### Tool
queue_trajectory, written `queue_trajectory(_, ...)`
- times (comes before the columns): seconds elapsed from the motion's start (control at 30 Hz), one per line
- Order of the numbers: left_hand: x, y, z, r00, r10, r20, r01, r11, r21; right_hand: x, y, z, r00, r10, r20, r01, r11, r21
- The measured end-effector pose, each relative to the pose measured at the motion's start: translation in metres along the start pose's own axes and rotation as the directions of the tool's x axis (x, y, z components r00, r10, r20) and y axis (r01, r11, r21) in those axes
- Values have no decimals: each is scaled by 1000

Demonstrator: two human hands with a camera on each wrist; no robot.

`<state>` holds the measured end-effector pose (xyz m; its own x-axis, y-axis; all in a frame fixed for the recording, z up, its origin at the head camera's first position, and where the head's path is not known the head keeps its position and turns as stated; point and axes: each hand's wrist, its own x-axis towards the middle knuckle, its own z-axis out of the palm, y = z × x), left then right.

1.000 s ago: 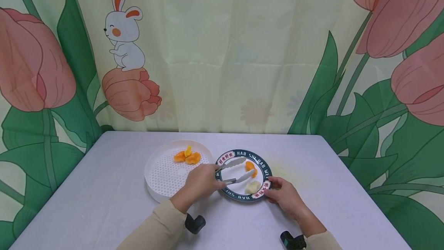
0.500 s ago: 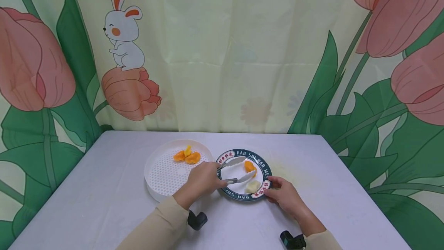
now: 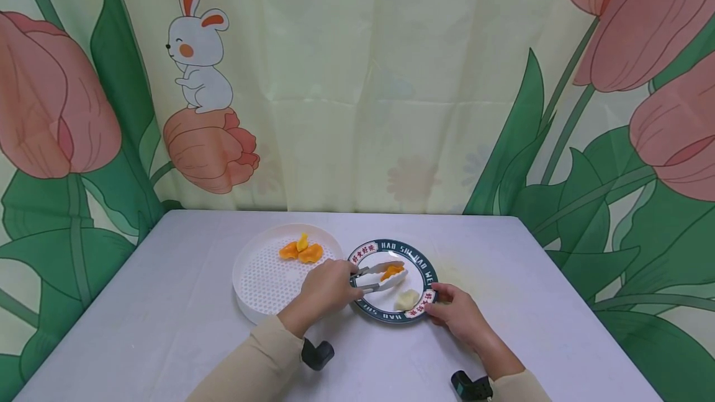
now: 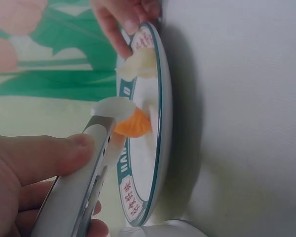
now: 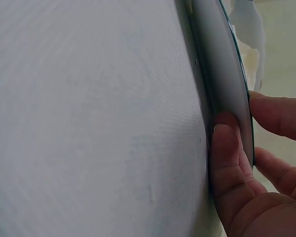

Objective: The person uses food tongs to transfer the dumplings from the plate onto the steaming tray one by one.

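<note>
In the head view, my left hand (image 3: 329, 284) holds a pair of tongs (image 3: 371, 288) by its metal handles. The white tong tips lie on either side of an orange dumpling-shaped piece (image 3: 392, 272) over the plate. A cream-white dumpling-shaped piece (image 3: 408, 299) rests on the white plate with a dark green patterned rim (image 3: 391, 245). At the plate's right edge, my right hand (image 3: 459, 315) pinches the rim. The right wrist view shows fingers (image 5: 227, 145) on the underside of the plate and others at its upper edge. The left wrist view shows the tongs (image 4: 71, 192) close up.
Left of the plate stands a round white tray (image 3: 241, 278) with a perforated base. Two orange pieces (image 3: 310, 254) and a small yellow piece (image 3: 302, 242) lie in its far part. A white cloth covers the table (image 3: 167, 303); a printed curtain (image 3: 363, 79) hangs behind.
The tong tips have come closer together around the orange piece, which has shifted slightly left, away from its place near the plate's centre-right. The right hand stays at the rim.
</note>
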<state>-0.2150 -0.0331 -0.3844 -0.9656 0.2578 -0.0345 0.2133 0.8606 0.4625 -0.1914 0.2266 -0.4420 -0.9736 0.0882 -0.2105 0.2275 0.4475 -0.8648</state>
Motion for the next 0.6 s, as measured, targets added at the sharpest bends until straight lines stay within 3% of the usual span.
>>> queue_trajectory(0.6,-10,-4,-9,999,2,-34,-4,999,-51,3,5,0,1000,-9,0,9,1000,-3)
